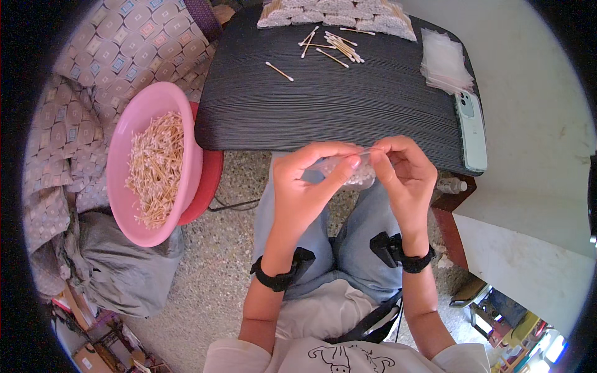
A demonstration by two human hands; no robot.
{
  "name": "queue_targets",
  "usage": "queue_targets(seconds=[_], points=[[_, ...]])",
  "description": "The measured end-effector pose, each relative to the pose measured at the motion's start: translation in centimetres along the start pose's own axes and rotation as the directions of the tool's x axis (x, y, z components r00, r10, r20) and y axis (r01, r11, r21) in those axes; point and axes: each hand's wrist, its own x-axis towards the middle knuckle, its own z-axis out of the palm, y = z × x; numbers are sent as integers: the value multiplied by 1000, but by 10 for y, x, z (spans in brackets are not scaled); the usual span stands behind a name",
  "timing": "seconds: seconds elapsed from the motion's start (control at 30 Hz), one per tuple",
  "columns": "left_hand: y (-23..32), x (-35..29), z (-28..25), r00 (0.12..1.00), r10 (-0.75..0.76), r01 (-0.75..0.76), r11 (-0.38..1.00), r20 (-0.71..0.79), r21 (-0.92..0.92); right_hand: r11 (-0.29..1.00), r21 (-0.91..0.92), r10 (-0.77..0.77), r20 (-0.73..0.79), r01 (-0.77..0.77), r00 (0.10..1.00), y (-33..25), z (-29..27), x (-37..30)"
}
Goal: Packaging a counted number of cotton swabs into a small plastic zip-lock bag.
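Note:
Between my two hands hangs a small clear plastic bag (359, 178) with white-tipped cotton swabs inside. My left hand (309, 177) pinches its top edge between thumb and fingers. On the other side of the same edge, my right hand (405, 168) pinches with thumb and forefinger. Both hands are over my lap, just off the near edge of the black table (280, 118). Several loose cotton swabs (341, 46) lie scattered on the table, one of them apart toward the left.
Filled swab bags (336, 13) are stacked at the table's far edge. Flat empty bags (444, 61) and a pale phone (471, 133) lie along the right edge. A pink basin (118, 168) full of loose swabs stands left, on a red stool (208, 186).

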Motion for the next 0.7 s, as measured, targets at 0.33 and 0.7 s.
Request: queue_targets(seconds=[0.33, 0.7], points=[[0, -6, 3, 999, 15, -11, 995, -42, 94, 999, 4, 35, 74, -36, 997, -2, 1, 2], [3, -7, -1, 984, 29, -9, 993, -176, 116, 989, 60, 133, 11, -134, 991, -9, 7, 2]])
